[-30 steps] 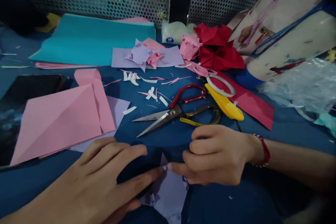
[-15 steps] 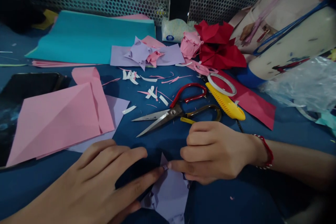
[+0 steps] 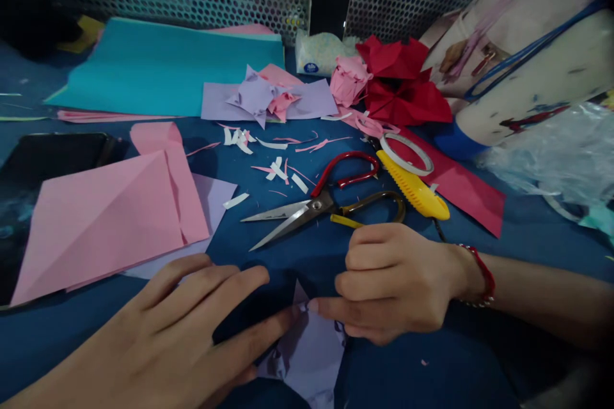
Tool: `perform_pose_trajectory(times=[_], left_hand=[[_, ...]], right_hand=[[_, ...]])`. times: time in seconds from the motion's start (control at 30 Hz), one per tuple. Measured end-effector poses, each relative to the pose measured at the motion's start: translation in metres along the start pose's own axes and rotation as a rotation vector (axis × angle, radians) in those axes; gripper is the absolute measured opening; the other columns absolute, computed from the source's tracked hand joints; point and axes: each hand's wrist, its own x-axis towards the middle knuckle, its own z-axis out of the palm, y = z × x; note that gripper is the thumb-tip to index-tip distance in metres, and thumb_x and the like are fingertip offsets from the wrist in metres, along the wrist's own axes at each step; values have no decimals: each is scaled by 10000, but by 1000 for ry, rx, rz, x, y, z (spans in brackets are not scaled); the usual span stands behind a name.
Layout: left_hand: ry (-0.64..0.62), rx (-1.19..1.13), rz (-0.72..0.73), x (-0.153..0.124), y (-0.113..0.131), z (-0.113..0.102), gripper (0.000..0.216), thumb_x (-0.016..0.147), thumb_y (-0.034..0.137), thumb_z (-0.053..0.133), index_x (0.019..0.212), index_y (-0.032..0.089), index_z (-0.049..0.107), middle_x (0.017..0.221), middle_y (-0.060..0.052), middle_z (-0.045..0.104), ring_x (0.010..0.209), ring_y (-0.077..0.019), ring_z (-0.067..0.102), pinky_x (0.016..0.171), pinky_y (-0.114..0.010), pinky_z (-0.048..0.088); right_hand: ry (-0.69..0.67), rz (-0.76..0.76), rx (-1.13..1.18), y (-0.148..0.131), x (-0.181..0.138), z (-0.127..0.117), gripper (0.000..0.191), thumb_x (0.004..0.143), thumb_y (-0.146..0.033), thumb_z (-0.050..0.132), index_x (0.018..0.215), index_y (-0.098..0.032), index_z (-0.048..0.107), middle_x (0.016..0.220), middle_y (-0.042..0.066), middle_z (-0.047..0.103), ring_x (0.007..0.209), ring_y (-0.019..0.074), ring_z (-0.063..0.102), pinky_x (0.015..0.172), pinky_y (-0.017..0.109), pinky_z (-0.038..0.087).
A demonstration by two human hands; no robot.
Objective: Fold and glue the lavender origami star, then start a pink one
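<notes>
The left hand is spread, not grasping; the right hand is half curled, its grip unclear. Fingertips of both touch the lavender folded paper between them. Scissors lie beyond.

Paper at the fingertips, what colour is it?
The paper is light purple, seen in the head view.

The light is dim, with shadow pooling beside the left fingers.

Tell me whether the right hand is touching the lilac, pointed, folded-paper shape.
Touching: the head view shows the extended finger of the right hand resting on the lilac folded-paper shape, near its top point.
</notes>
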Motion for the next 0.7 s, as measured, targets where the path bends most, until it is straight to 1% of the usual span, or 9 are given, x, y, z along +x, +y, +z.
perform_pose_trajectory(times=[0.07,0.13,0.23,0.33,0.4,0.5,0.63,0.7], left_hand=[[6,94,14,1,1,1,381,1157,290,459,1360,403,761,1457,28,672,1297,-230,631,1321,-475,301],[24,124,20,2,2,1,370,1169,341,449,1356,417,759,1441,39,681,1253,-221,640,1306,-456,306],[48,125,18,3,5,2,362,1176,422,449,1392,440,739,1416,48,696,1185,-222,651,1246,-446,368],[32,125,9,2,5,3,368,1177,469,445,1407,457,731,1383,35,712,1151,-237,668,1162,-458,456],[11,129,12,2,4,3,377,1181,454,432,1415,464,728,1373,26,718,1157,-248,675,1129,-467,483],[4,120,6,1,3,3,395,1187,451,410,1442,484,710,1382,33,714,1178,-253,663,1139,-475,452],[-8,123,1,2,3,0,413,1185,509,405,1512,498,658,1356,33,721,1153,-258,659,1137,-477,424],[1,123,-3,4,4,0,424,1187,486,402,1543,487,634,1341,37,731,1152,-248,666,1209,-473,389]], right_hand=[[-17,10,-1,-1,1,-1,256,1115,-322,658,1181,-135,820,861,-15,654,795,133,557,636,330,458],[-57,37,11,-2,2,-2,261,1131,-317,629,1205,-143,808,868,-12,660,817,140,567,671,333,471],[-99,82,42,-4,2,-3,270,1150,-313,590,1219,-158,800,863,-9,661,842,153,577,709,338,477],[-77,84,58,-5,2,-2,276,1150,-303,590,1219,-133,796,842,-11,652,833,162,564,690,344,457],[-62,83,64,-6,2,-1,271,1143,-297,605,1223,-116,791,847,-12,659,831,165,556,684,350,451],[-68,106,97,-6,2,-1,261,1135,-296,627,1230,-111,785,873,-5,680,836,173,553,689,355,451],[-94,156,155,-6,2,-1,259,1135,-302,625,1237,-123,784,910,12,698,847,189,553,700,357,441],[-104,182,182,-6,2,-1,251,1144,-290,601,1216,-140,789,925,16,707,838,191,547,712,357,434]])
